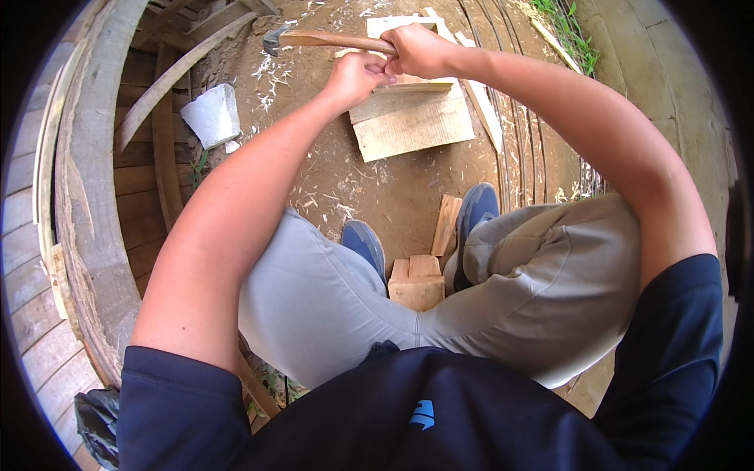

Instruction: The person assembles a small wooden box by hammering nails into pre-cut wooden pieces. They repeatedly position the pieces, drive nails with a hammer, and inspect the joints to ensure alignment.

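Note:
My right hand is wrapped round the wooden handle of a hammer, close to its end. The dark metal head points to the left, above bare soil. Just below it, my left hand has its fingers pinched together at the edge of a small box of pale boards. Whatever those fingers hold, if anything, is too small to make out. Both hands are close together and partly cover the box's upper part. The box rests on the ground beyond my feet, its broad lower board facing me.
Wood offcuts lie between my shoes. A whitish block sits at the left beside a curved wood strip. Long thin rods and a pale wood strip run along the right. Wood shavings litter the soil.

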Motion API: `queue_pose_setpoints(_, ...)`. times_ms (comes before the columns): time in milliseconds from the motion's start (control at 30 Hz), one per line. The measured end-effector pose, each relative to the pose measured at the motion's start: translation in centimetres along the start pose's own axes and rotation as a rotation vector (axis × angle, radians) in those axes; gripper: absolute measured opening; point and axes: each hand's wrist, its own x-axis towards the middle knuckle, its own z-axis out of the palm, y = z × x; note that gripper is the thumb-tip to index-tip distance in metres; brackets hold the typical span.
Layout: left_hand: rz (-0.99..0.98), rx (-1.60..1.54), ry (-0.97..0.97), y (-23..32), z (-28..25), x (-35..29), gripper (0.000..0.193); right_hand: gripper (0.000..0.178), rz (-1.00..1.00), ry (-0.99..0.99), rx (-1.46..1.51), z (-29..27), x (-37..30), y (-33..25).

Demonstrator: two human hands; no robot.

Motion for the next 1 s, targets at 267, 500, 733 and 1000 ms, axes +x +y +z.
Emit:
queue_pose_setpoints(267,0.020,-0.082,0.000,-0.2,-0.6,0.1,0.031,0.026,-0.010,0.041,-0.050,-0.1,0.6,0.0)
queue_pose_setpoints(500,0.007,0.084,-0.003,1.1,-0.7,-0.7,0.032,0.027,0.009,0.027,-0.049,-0.5,0.1,-0.6)
queue_pose_setpoints(733,0.011,0.058,0.016,1.0,-0.4,-0.7,0.035,0.029,-0.014,0.038,-0.034,-0.4,0.1,-0.4)
queue_pose_setpoints(1000,0.020,0.173,0.021,0.9,-0.4,-0.9,0.029,0.031,0.024,0.014,-0.016,0.1,-0.1,-0.4)
